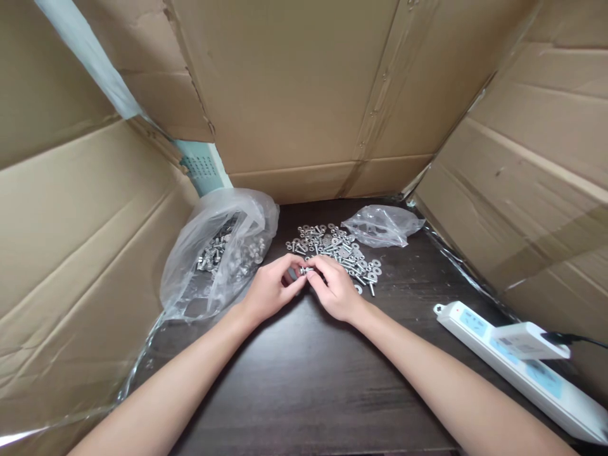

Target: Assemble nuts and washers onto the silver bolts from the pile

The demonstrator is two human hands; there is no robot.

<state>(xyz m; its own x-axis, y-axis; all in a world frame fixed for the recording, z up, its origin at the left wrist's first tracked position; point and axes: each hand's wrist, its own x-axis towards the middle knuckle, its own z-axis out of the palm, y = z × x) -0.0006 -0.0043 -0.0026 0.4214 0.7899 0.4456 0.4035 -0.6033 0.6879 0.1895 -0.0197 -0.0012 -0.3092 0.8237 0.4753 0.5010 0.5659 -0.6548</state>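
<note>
Between my two hands is a small metal bolt (304, 271) with what looks like washers or a nut on it. My left hand (274, 282) pinches its left end, and the fingers of my right hand (333, 286) close on its right end. Just beyond my hands lies a loose pile of bolts, washers and nuts (344, 250) on the dark table. To the left of my left hand stands an open clear plastic bag (178, 272) holding many similar metal fasteners (216, 253). Fine detail of the held bolt is partly covered by my fingertips.
A crumpled clear plastic bag (384, 225) lies behind the pile on the right. A white power strip (503, 361) with a plugged-in adapter (527, 341) and black cable runs along the right side. Cardboard walls (304, 95) enclose the dark table (304, 386) at left, back and right.
</note>
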